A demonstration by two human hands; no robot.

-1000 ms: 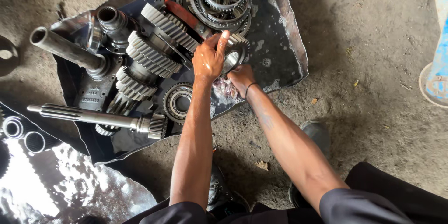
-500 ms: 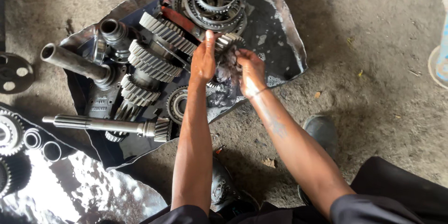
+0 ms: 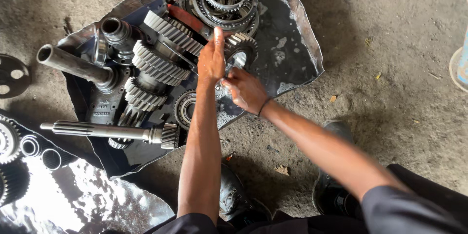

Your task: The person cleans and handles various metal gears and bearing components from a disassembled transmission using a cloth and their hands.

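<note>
Fingers of the left hand (image 3: 211, 61) lie flat on a helical gear (image 3: 240, 48), steadying it on the black tray (image 3: 292, 63); the right hand (image 3: 246, 89) curls around its lower edge, holding it

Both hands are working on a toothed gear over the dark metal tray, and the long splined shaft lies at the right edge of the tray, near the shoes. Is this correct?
Not quite. The hands, left hand and right hand, are at the gear over the tray, but the head view shows the long shaft lying at the tray's left side, not the right.
</note>
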